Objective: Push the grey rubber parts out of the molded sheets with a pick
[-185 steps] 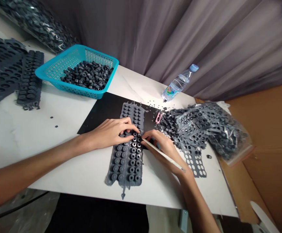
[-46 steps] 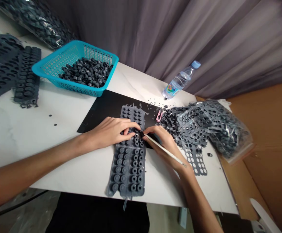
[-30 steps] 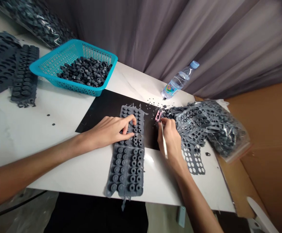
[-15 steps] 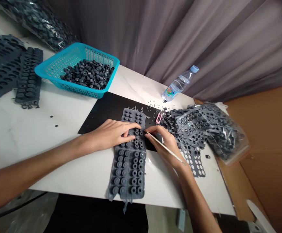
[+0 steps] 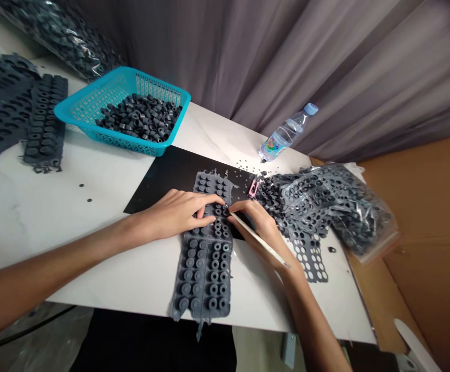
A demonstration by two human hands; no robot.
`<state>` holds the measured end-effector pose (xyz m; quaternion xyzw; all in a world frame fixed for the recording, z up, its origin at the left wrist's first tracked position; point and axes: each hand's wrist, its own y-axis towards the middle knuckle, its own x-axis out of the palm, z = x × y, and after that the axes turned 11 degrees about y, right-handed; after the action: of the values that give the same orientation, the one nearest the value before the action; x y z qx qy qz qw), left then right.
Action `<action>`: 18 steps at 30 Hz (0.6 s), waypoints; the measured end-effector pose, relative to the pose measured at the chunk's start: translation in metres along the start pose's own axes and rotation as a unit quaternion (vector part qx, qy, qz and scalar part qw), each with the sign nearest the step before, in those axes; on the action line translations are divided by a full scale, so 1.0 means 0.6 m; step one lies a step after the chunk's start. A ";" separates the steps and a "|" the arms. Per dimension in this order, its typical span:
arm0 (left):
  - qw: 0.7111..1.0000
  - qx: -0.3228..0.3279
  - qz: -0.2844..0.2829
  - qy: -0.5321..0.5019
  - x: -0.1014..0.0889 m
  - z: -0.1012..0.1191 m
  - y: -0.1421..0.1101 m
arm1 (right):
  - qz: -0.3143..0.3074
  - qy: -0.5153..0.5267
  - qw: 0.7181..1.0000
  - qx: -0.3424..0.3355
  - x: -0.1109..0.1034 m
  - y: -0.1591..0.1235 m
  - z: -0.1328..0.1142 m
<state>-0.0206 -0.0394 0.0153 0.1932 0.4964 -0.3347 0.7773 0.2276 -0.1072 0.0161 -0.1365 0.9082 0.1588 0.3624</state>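
Note:
A grey rubber sheet (image 5: pixel 202 268) with rows of round moulded caps lies lengthwise before me, partly on a black mat (image 5: pixel 151 181). Over its middle rests my left hand (image 5: pixel 174 214), forefinger stretched out and thumb apart, touching the sheet with nothing held. My right hand (image 5: pixel 261 227) is at the sheet's right edge, closed around a slim white pen-like tool (image 5: pixel 265 245). The tool's tip points at the caps beside my left forefinger; the exact contact is hidden by fingers. Lower caps in the right-hand rows show open holes, while those in the left-hand rows look closed.
A blue basket (image 5: pixel 157 149) of small black rings stands back left, near more moulded sheets (image 5: pixel 46 121). Right of the mat are pink thread snips (image 5: pixel 253 187), loose rings, perforated scrap sheets (image 5: pixel 310 194) and a plastic bag (image 5: pixel 368 222). A water bottle (image 5: pixel 284 135) lies behind.
My right hand went right toward the snips about a second ago, then returned to the sheet. The sheet sits slightly nearer me than at first. My left hand has stayed on it.

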 end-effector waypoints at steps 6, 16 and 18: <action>1.000 0.000 -0.001 0.008 0.000 0.001 0.000 | -0.002 -0.023 1.000 -0.007 0.001 0.002 -0.001; 1.000 -0.002 -0.004 0.012 0.000 0.001 0.001 | 0.002 -0.130 0.990 -0.054 0.015 0.007 0.013; 1.000 -0.003 -0.005 0.013 0.000 0.002 0.001 | 0.009 -0.153 0.986 -0.060 0.022 0.009 0.014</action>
<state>-0.0197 -0.0398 0.0160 0.1925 0.5085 -0.3342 0.7699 0.2216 -0.1010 0.0022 -0.1236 0.8323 0.2354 0.4864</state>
